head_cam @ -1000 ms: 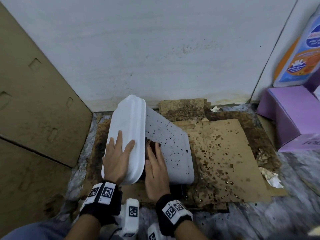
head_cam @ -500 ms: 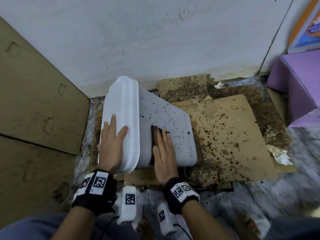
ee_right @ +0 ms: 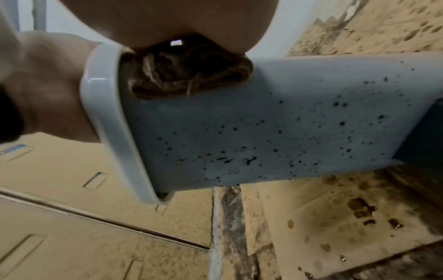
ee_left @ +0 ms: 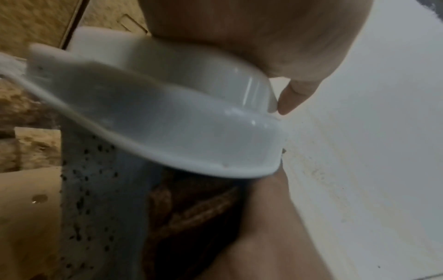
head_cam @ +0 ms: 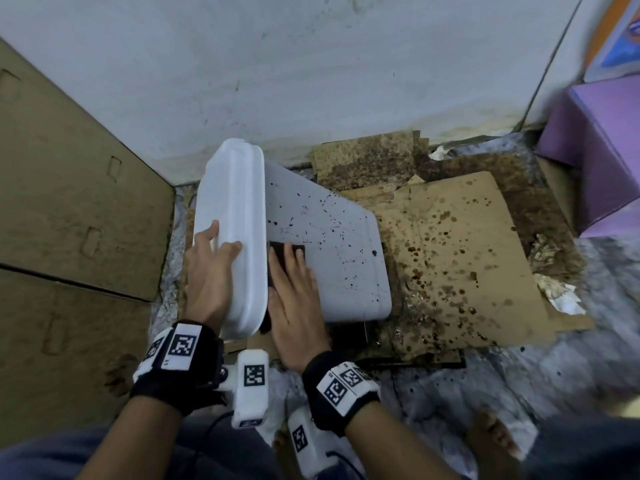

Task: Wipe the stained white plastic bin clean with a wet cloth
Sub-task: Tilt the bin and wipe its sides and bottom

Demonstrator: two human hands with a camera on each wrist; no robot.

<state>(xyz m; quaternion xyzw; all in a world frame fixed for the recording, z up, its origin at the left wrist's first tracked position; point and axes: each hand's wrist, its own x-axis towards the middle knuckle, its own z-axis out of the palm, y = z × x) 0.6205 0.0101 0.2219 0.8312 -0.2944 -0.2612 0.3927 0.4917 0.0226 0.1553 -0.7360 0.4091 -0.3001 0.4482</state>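
Observation:
The white plastic bin lies on its side on stained cardboard, with its rim toward the left. Dark specks cover its upper side. My left hand holds the rim, fingers bent over its left edge and thumb lying on top. My right hand lies flat on the speckled side just right of the rim. It presses a folded brown cloth against the plastic. The cloth bunches out from under the palm in the right wrist view.
Wet, spotted cardboard sheets cover the floor under and right of the bin. A white wall stands close behind, brown cardboard panels at the left, a purple box at the right. Crumpled paper scraps lie by the cardboard's right edge.
My right hand has slid the cloth over the bin's side and now sits close to the rim. My left hand's fingers have gone from flat on the rim to bent over its edge.

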